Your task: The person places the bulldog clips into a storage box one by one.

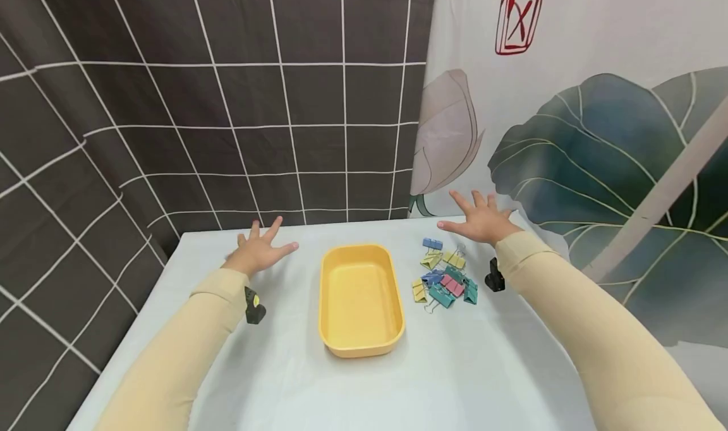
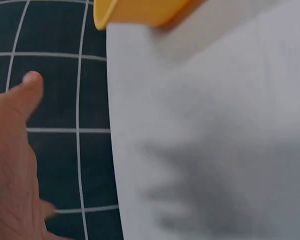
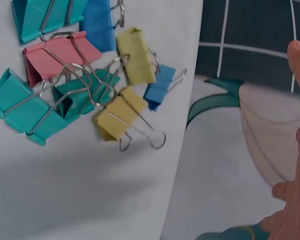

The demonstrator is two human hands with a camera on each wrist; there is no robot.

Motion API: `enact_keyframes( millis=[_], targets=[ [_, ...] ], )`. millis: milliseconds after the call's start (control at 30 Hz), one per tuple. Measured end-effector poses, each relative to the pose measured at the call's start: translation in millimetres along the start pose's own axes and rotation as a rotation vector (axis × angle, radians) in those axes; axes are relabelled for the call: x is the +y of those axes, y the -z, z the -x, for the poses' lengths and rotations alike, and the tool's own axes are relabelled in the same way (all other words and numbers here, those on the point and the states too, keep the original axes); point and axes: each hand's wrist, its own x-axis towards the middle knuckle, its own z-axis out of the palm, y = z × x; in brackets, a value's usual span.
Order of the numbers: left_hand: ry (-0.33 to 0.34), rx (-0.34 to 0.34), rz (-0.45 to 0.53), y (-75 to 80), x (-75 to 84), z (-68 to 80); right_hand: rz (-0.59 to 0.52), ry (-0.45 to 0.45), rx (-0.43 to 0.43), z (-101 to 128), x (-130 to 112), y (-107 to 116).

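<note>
My left hand point(image 1: 258, 252) is held over the white table to the left of a yellow tray point(image 1: 362, 349), fingers spread and holding nothing. Over on the right, my right hand point(image 1: 482, 224) has its fingers spread too, beyond and right of a pile of binder clips point(image 1: 453, 285). In the right wrist view the pile shows teal clips, a pink clip point(image 3: 60, 55), yellow clips and blue ones, with their wire handles sticking out. The tray stands between the left hand and the pile, and nothing lies inside it. In the left wrist view its corner point(image 2: 140, 11) shows at the top.
A white cloth covers the table point(image 1: 296, 387). Behind and to the left hangs a dark curtain point(image 1: 239, 96) with a white grid. A printed cloth with large leaves point(image 1: 597, 146) hangs at the right. Both wrists carry small black devices.
</note>
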Motion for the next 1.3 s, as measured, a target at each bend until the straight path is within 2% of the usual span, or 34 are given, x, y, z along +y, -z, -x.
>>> enact_keyframes(
  millis=[167,367,533,767,867,1100,1300],
  targets=[
    [0.051,-0.099,0.217,-1.9,7.4,2.1,-0.063,0.023,0.023,-1.3,-17.7,-1.8],
    [0.066,-0.115,0.420,-4.6,15.0,5.3,-0.125,0.077,0.012,-3.1,-38.6,-8.3],
    [0.072,-0.156,0.536,-9.4,24.5,8.8,-0.239,0.024,-0.023,-2.5,-55.0,-15.8],
    [0.104,-0.205,0.649,-14.9,35.8,12.9,-0.561,-0.080,-0.170,-2.3,-74.4,-28.4],
    [0.120,-0.248,0.688,-20.9,38.6,15.9,-0.647,-0.112,-0.228,-1.8,-81.4,-36.9],
    [0.159,-0.309,0.775,-40.0,42.3,21.7,-0.703,-0.143,-0.311,8.3,-96.3,-54.5],
    [0.185,-0.325,0.852,-54.2,47.2,22.9,-0.729,-0.170,-0.393,19.4,-105.5,-67.2]
  ],
)
